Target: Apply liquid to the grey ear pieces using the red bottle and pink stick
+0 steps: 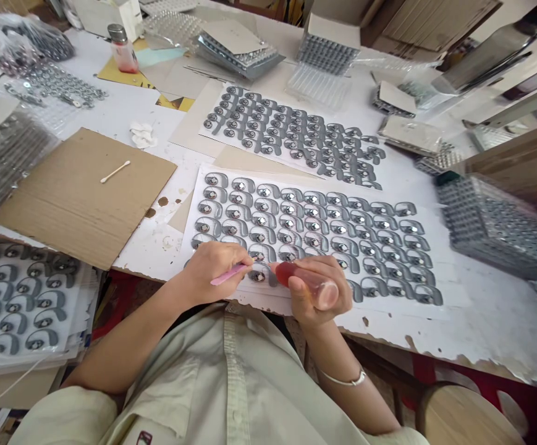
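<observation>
My left hand (217,272) is closed around a slim pink flat-handled tool (230,274), its tip close to one of the small pieces. My right hand (326,290) grips a squeeze bottle (312,285) of reddish liquid, tilted so its narrow nozzle points left toward the same spot. Beneath both hands lies a white sheet (435,259) at the table's front edge. It bears rows of grey curved pieces (313,225), each with a round shiny faceted part. My fingers hide some pieces in the nearest rows.
Behind is a second sheet of similar pieces (272,123). Brown cardboard (83,191) at left carries a cotton swab (115,172). A small jar (123,49) stands at the back. Stacked plastic trays (500,216) are at right; more sheeted pieces (18,303) lie lower left.
</observation>
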A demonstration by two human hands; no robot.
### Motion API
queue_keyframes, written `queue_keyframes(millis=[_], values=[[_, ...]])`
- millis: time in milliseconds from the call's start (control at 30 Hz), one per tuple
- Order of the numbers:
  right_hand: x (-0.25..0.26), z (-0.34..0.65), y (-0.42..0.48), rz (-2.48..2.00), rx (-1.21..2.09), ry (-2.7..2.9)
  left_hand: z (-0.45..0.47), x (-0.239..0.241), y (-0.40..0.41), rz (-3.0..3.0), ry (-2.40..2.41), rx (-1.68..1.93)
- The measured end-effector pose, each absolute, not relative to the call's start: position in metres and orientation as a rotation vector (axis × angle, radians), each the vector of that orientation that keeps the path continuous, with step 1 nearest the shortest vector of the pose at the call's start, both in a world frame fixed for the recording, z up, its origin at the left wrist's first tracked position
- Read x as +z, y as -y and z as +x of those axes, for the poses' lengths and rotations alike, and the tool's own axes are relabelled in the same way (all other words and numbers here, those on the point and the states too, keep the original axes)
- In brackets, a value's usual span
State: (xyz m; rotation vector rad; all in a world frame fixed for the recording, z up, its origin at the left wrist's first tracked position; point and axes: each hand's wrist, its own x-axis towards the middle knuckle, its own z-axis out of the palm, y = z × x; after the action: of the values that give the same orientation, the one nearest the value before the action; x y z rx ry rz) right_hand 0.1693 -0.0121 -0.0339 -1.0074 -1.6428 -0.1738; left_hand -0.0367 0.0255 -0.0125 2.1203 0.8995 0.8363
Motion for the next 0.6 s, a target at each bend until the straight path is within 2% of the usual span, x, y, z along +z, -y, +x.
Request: queue_keyframes(millis=[600], values=[[-0.032, 0.1645, 0.0101, -0.99, -0.131, 1.654, -0.038, -0.0181, -0.0322, 1.969, -0.937, 0.825]])
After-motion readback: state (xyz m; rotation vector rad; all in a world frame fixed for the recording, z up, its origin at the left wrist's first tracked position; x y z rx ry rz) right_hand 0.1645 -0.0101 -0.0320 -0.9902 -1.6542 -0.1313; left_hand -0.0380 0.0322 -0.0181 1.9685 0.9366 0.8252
